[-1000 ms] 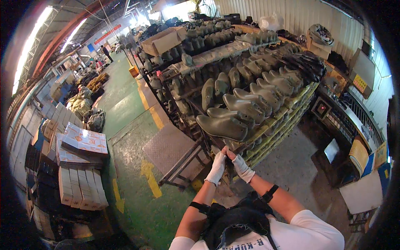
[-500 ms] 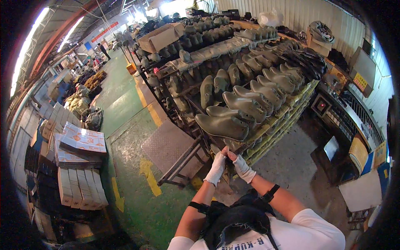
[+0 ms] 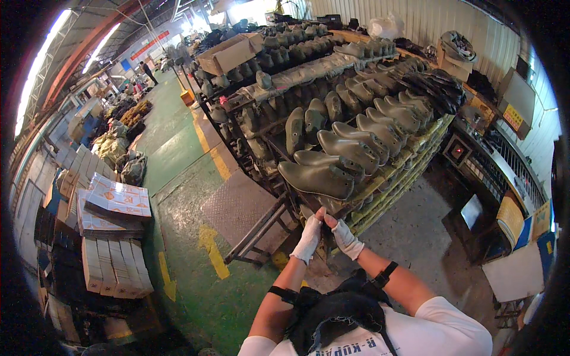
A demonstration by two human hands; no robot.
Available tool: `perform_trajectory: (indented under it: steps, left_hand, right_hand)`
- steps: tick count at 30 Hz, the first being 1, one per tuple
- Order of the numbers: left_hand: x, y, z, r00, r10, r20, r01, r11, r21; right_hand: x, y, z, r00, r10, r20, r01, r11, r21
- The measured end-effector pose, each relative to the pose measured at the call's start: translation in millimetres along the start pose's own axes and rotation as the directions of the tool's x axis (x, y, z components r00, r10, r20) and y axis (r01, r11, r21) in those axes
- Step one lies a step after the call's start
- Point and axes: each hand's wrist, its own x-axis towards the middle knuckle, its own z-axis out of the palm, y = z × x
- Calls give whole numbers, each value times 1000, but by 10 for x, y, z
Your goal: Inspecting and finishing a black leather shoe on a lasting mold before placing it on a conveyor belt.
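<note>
My left hand (image 3: 307, 238) and my right hand (image 3: 347, 239), in white gloves with bare thumb tips, meet at the near corner of a metal rack (image 3: 368, 204). Their thumbs lie close together, fingers curled downward and mostly hidden. What they grip cannot be made out; a small grey-green pointed shape (image 3: 306, 212) shows beside the left fingertips. Just beyond, a dark olive shoe last (image 3: 317, 179) lies on the rack's top, the nearest of a long row. Behind it a second row of lasts (image 3: 314, 121) stands more upright.
A tubular metal frame (image 3: 256, 234) juts out at the rack's near left. Cardboard stacks (image 3: 116, 264) stand left of the green floor (image 3: 202, 296). Machinery with a red light (image 3: 457, 151) lines the right wall. An open carton (image 3: 231, 56) sits farther back; a distant person (image 3: 148, 72) stands in the aisle.
</note>
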Motion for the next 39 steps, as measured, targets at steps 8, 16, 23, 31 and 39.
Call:
perform_trajectory:
  steps: [8, 16, 23, 31, 39]
  left_hand:
    - [201, -346, -332, 1000, 13, -19, -14, 996, -89]
    - [252, -337, -252, 990, 85, -113, -91, 995, -51]
    - [59, -99, 0, 990, 73, -120, -75, 997, -16]
    - [-16, -36, -87, 995, 91, -46, -88, 994, 68]
    - [-75, 42, 141, 993, 95, -66, -97, 994, -39]
  right_hand:
    - [62, 230, 11, 987, -149, 66, 150, 989, -11]
    - [59, 384, -88, 948, -296, 120, 302, 952, -41]
    - [118, 291, -113, 991, -111, 78, 105, 992, 73]
    - [38, 116, 18, 996, -50, 73, 42, 994, 101]
    - [31, 287, -189, 938, -294, 186, 312, 947, -77]
